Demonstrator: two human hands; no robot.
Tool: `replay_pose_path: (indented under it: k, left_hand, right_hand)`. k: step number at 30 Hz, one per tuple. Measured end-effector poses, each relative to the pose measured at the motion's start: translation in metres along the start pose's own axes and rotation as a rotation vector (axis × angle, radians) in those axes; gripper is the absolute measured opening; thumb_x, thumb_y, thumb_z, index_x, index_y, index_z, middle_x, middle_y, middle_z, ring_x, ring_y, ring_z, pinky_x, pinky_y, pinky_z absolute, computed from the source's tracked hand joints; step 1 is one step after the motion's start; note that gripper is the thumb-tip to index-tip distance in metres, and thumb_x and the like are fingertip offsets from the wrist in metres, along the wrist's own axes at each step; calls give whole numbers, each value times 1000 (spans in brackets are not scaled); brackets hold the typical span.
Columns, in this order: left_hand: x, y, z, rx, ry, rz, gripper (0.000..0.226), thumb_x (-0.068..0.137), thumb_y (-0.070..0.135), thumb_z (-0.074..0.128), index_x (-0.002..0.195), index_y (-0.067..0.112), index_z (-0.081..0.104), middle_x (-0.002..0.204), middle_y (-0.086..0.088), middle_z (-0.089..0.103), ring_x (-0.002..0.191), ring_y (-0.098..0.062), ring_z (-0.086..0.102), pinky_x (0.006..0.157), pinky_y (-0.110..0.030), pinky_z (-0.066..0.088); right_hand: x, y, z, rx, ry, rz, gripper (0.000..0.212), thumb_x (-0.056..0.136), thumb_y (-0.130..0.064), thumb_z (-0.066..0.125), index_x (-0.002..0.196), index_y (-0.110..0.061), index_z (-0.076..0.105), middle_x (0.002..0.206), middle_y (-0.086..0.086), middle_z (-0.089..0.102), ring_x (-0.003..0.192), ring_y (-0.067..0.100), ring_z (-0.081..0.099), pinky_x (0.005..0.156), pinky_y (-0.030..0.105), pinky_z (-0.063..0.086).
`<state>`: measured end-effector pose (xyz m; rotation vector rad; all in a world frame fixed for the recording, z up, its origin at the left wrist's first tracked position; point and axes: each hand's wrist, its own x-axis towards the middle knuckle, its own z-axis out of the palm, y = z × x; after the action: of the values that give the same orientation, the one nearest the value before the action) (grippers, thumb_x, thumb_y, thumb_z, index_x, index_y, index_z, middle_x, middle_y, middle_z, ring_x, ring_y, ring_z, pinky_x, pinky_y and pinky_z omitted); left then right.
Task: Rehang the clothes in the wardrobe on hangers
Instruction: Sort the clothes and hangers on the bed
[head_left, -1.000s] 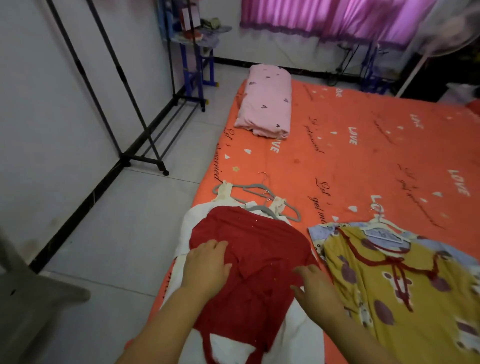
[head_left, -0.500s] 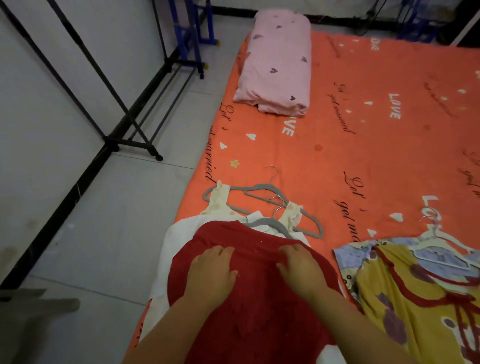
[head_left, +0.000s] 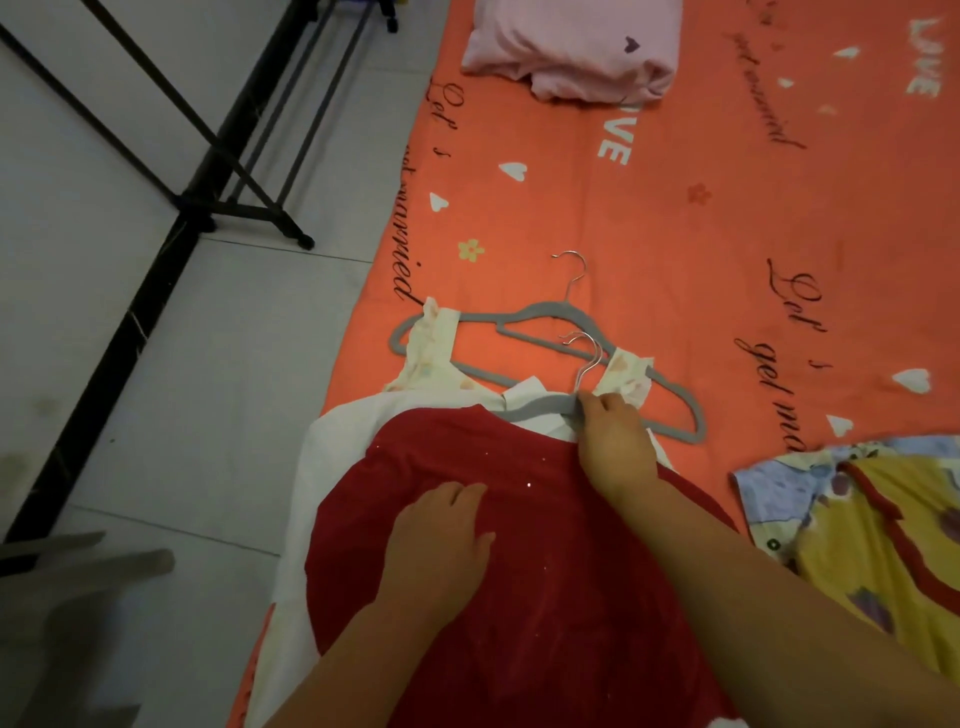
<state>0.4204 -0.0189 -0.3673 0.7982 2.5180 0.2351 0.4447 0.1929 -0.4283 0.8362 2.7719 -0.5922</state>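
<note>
Reached forward with the right hand (head_left: 615, 441) since 0.5 s ago: off the red garment (head_left: 519, 597) and up to the near hanger (head_left: 535, 407). Pinches its grey neck now, fingers curled round it just under the wire hook. Keeps the left hand (head_left: 441, 535) flat on the red cloth as before, fingers loosely spread, pressing, gripping nothing. Looks lower and closer too, with the pink pillow (head_left: 571, 47) cut by the top edge.

Finds the red garment at the near left corner of the orange bedsheet (head_left: 675, 218), lying on a white garment (head_left: 332, 467), with the near hanger poking out at the top beside a white collar. Cannot tell whether that hanger already sits inside the white piece. Shows a far hanger (head_left: 524, 317) just beyond, threaded through floral straps (head_left: 431, 338), and a yellow garment (head_left: 883, 545) to the right, apart from the pile.

Risks dragging the white garment along when pulling the near hanger free, if threaded in it. Risks catching the hook on the far hanger's lower bar, lying just beside it or touching. Risks sliding the pile toward the floor (head_left: 182, 389), given white cloth draped over the mattress edge, by lifting the left hand too soon.
</note>
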Motion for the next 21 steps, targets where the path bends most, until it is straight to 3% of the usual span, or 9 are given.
replay_pose_path:
  k: [6, 13, 21]
  left_hand:
    - [-14, 6, -11, -74, 67, 10, 50, 95, 37, 42, 142, 28, 32, 141, 9, 41, 128, -8, 36, 109, -24, 23]
    - [-44, 36, -56, -155, 263, 138, 42, 92, 22, 54, 133, 17, 50, 132, -2, 54, 123, -17, 47, 107, -28, 29]
    - [-108, 53, -102, -88, 287, 329, 44, 97, 33, 41, 141, 30, 36, 142, 11, 39, 132, -5, 30, 109, -19, 14]
  right_hand:
    - [-25, -2, -25, 146, 94, 13, 40, 85, -3, 51, 125, -8, 54, 114, 15, 53, 101, 33, 53, 74, 35, 43]
    - [-116, -29, -75, 327, 198, -113, 35, 80, -1, 62, 113, -13, 66, 101, 7, 62, 92, 27, 61, 73, 34, 48]
    - [-240, -74, -123, 436, 318, -80, 34, 81, -1, 64, 109, -19, 69, 96, -4, 63, 90, 12, 59, 72, 10, 39]
